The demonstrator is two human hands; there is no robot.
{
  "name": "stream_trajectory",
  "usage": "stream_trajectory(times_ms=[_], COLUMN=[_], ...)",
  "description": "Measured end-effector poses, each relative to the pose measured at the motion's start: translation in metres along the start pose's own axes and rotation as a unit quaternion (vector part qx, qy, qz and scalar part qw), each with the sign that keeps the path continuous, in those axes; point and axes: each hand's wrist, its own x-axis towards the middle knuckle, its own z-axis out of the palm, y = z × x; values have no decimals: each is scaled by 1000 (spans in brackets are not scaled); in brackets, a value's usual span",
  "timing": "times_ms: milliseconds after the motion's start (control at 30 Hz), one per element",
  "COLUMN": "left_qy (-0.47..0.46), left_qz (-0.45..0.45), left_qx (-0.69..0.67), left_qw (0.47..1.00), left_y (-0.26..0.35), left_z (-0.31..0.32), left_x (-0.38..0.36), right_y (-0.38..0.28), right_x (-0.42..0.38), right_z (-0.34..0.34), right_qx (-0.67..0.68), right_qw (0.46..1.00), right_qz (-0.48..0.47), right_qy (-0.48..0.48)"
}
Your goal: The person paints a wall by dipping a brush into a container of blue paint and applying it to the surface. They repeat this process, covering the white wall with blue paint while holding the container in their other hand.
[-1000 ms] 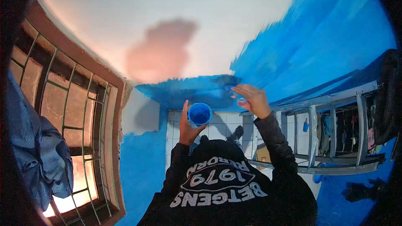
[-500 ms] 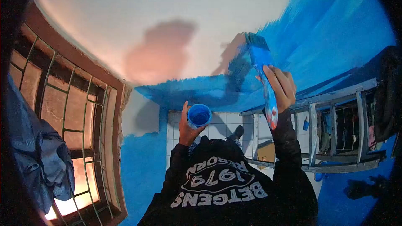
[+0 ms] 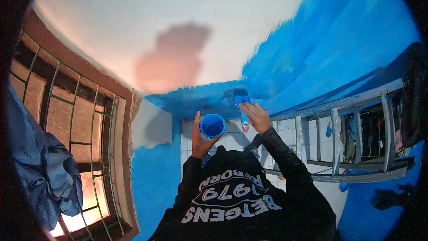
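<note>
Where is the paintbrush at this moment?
In the head view, the paintbrush is just right of centre, in the grip of the right hand, with the blue cup in the left hand to its left.

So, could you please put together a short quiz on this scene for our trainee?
1. Multiple choice: what does the person's left hand hold?
a) a white roller
b) a round blue paint cup
c) a yellow sponge

2. True or false: the brown-framed window with metal bars is on the left side of the view.

3. Fill the gap: the flat, wide paintbrush with blue on it is held in the person's ____ hand.

Key:
1: b.
2: true.
3: right; the fingers of the right hand are on its handle.
</note>
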Motion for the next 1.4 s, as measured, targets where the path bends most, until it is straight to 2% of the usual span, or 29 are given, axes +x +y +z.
stream_trajectory(times_ms=[167,300,367,500,600,667,700,767,900,1000,1067,1200,1267,1300,1367,1400], left_qy=[-4,-5,0,-4,-6,-8,-4,-11,-2,-10,-3,7,16,18,19,20], left_qz=[13,-2,0,-18,-17,-23,-22,-20,20,4,-5,1,-11,-12,-17,-18], left_qx=[-17,-39,-21,-41,-57,-55,-54,-6,-27,-18,-57,-20,-37,-38,-46,-47], left_qw=[1000,999,1000,999,998,998,998,1000,999,1000,998,1000,999,999,999,999], left_y=[-9,-6,-5,0,-3,10,15,20,18,13,6,8,2,-2,-10,-12], left_z=[1,1,2,6,9,9,8,6,7,6,7,1,1,1,2,2], left_x=[-2,-3,-3,-3,-2,0,1,2,0,-2,-5,-6,-7,-7,-7,-7], right_y=[29,39,31,20,11,8,8,13,32,32,27,22,25,22,16,17], right_x=[30,78,98,112,103,91,86,76,85,106,115,116,107,102,89,82], right_z=[-8,-68,-100,-136,-136,-114,-99,-65,-43,-76,-100,-132,-128,-124,-113,-101], right_qx=[67,81,67,75,100,152,152,171,153,132,131,142,230,230,241,241], right_qw=[997,995,988,978,980,985,984,984,988,989,984,983,969,969,970,970], right_qz=[20,10,-16,-7,-11,-33,-37,16,2,-25,-50,-26,-25,-25,-22,-23], right_qy=[37,64,141,193,173,79,80,-49,10,55,112,113,89,88,-7,-9])
